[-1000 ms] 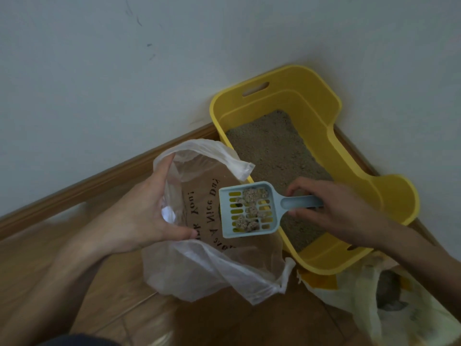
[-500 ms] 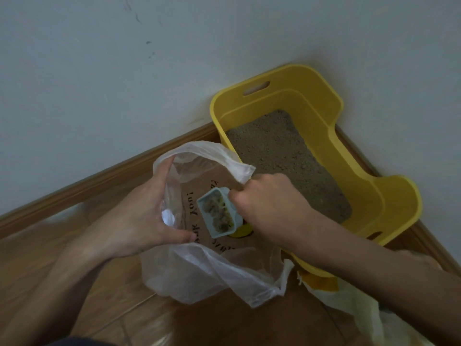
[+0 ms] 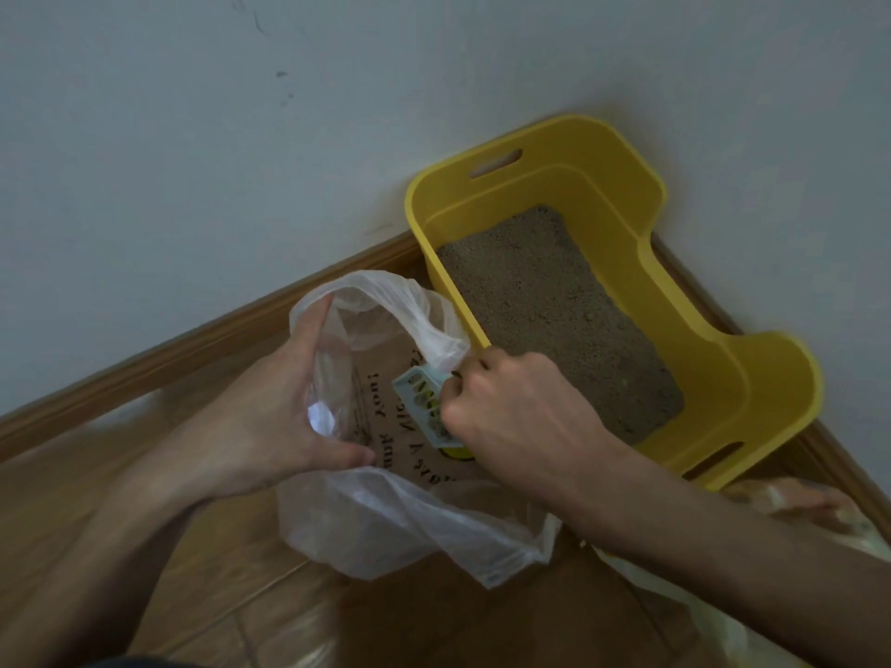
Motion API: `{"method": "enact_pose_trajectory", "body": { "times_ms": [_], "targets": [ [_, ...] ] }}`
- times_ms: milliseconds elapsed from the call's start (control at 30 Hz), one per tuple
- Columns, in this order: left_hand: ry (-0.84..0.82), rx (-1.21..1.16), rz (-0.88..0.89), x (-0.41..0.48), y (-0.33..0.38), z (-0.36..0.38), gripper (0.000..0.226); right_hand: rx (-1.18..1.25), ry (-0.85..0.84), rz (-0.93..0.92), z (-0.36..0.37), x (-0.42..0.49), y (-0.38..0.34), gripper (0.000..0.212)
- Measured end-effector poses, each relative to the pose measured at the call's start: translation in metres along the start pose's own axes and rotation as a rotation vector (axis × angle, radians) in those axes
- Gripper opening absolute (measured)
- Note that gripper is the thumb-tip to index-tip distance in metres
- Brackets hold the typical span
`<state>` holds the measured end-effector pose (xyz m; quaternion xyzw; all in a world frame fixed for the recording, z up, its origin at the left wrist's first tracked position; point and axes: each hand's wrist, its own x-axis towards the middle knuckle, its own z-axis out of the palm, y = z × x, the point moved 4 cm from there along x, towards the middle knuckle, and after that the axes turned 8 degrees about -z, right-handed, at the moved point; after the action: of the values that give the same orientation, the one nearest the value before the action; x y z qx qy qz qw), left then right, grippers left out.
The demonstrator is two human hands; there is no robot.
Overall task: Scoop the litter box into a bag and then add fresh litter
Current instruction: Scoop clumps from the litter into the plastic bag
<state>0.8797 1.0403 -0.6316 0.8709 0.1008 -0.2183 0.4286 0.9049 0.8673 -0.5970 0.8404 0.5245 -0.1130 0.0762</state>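
Pale-blue scoop [image 3: 420, 395], clumps [image 3: 430, 418] aboard, tilted inside clear bag [image 3: 385, 523] mouth; right hand [image 3: 520, 417] grip curled round its handle. Bag rim pinched in left hand [image 3: 270, 417] grip, just beside yellow litter box [image 3: 752, 378].

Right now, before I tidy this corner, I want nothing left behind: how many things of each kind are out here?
Bags: 2 (clear bag, pale bag)
Litter box: 1
Scoop: 1
Total: 4
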Motion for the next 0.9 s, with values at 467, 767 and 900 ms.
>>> {"method": "enact_pose_trajectory", "body": {
  "times_ms": [467,767,900],
  "targets": [
    [0.008,0.0,0.021,0.0,0.0,0.0,0.121,0.078,-0.056,0.103,0.008,-0.006,0.019,0.008],
    [-0.005,-0.014,0.028,0.0,0.0,-0.001,0.121,0.159,0.2,0.177,0.025,-0.034,0.057,0.024],
    [-0.01,-0.026,0.025,0.002,0.001,0.001,0.121,0.235,0.202,0.189,0.025,-0.044,0.06,0.026]
  ]
}}
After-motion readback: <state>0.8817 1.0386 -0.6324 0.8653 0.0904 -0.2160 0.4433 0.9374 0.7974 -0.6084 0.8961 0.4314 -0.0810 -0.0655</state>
